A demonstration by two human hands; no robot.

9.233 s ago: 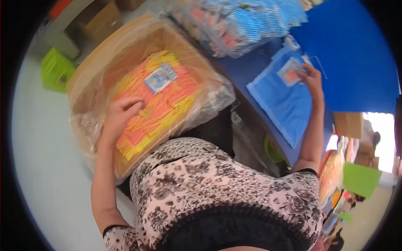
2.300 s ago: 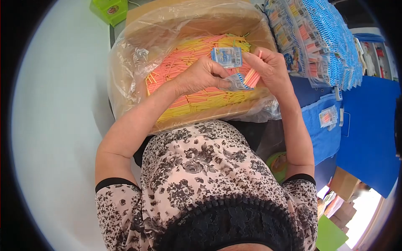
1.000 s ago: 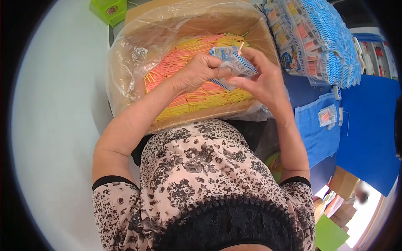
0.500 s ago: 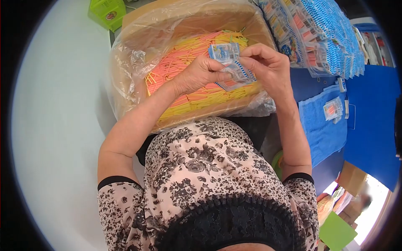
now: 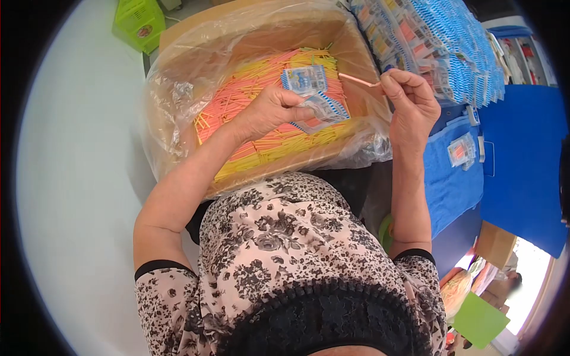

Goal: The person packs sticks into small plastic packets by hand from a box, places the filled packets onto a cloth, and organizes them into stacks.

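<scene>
My left hand (image 5: 268, 114) is closed over the box, pinching a small clear packet (image 5: 325, 114) with blue-and-white striped edges between thumb and fingers. Just beyond it lies a similar packet (image 5: 306, 79); whether the two are joined I cannot tell. My right hand (image 5: 411, 107) is raised at the box's right side, thumb and fingertips closed on the end of a thin pink straw-like stick (image 5: 358, 79). The stick points left toward the packets and is slightly bent near the fingers. Below both hands, many loose pink and yellow sticks (image 5: 237, 107) fill the box.
The cardboard box (image 5: 249, 26) is lined with clear plastic film (image 5: 163, 113). Stacked striped packets (image 5: 457, 47) rise at the back right. A blue towel (image 5: 454, 196) bears a few small packets (image 5: 461, 151). At the back left stands a green plastic basket (image 5: 139, 25).
My right hand has moved right, away from the packets, and the pink stick now shows in its fingers. My left hand keeps its packet. The whole view has shifted slightly.
</scene>
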